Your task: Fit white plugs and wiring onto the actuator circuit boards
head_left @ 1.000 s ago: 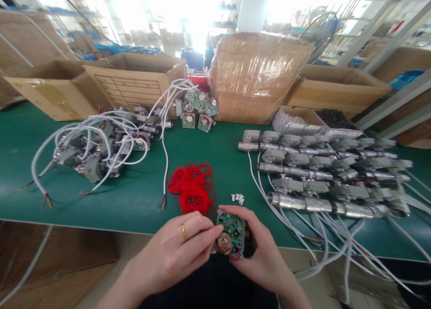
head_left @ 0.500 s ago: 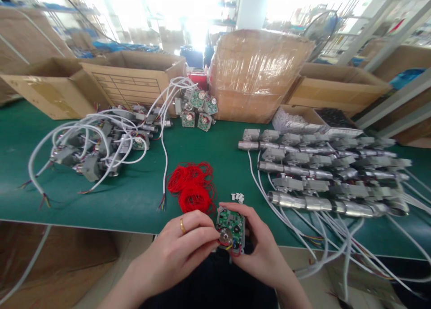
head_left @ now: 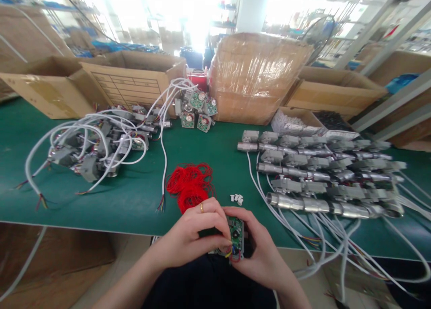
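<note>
— Holding what, would you say?

— A small grey case (head_left: 243,238), face up at the table's (head_left: 215,143) near edge. The right hand (head_left: 256,241) is wrapped around its right side, fingers along the far edge, thumb at the near corner.

— And the left hand (head_left: 200,228)?

— Thumb and fingertips are brought together over the left part of the case. I cannot tell whether anything is pinched between them.

— How does the case look?

— A green board (head_left: 239,226) fills what shows of it, dotted with small parts. A yellow wire (head_left: 229,254) and red wires (head_left: 237,258) loop at the near end, by the left fingertips. The left hand hides the rest.

— What about boxes?

— Beyond the grip and to its left stand two open cardboard boxes (head_left: 131,84), their contents hidden. Straight past the grip is a tall box (head_left: 259,78) in clear film. Farther off to the right, a low box (head_left: 305,115) is heaped with small white pieces (head_left: 288,124), and the tray (head_left: 341,135) beside it holds dark pieces (head_left: 333,120).

— Anything closer?

— A tangle of red strands (head_left: 190,181) just past the left hand.
</note>
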### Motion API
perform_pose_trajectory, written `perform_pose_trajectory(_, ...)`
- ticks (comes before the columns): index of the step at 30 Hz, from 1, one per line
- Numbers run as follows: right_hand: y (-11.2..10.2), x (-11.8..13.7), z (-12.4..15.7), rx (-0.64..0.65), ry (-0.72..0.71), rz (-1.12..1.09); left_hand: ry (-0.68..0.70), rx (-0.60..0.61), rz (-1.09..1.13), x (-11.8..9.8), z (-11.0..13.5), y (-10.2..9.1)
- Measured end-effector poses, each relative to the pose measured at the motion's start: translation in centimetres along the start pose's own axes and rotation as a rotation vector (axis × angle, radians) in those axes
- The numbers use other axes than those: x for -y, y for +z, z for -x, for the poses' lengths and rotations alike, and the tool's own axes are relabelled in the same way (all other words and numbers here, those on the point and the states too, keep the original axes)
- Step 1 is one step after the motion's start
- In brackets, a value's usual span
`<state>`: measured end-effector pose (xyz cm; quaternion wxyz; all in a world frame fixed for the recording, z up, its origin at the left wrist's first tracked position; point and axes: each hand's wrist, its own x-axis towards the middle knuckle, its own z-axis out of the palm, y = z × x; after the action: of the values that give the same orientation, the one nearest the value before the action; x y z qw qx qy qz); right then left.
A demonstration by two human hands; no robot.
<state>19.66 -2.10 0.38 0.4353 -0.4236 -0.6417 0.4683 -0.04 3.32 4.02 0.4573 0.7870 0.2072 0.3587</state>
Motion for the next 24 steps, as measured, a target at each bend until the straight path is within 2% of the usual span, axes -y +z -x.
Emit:
perform_pose_trajectory(5,0.3,-0.3,0.1,-0.087,0.029,0.000,-0.043,-0.126,-0.139,0.2,1.5,1.1)
perform_pose_trajectory(9,0.4,-0.8,0.1,-0.093,0.035,-0.058,-0.106,-0.036,-0.259,0.6,2.3,1.7)
perform_pose_trajectory(13,0.2,-1.3,0.2,-0.093,0.039,-0.053,-0.079,-0.034,-0.312,0.7,1.9,2.0)
perform_pose_trajectory(19,0.2,-1.4,0.5,-0.094,0.019,0.016,0.036,-0.088,-0.301,1.1,1.6,1.8)
perform_pose_trajectory(24,0.4,-1.2,0.7,-0.106,-0.026,0.073,-0.071,-0.174,-0.239,0.5,0.9,2.7)
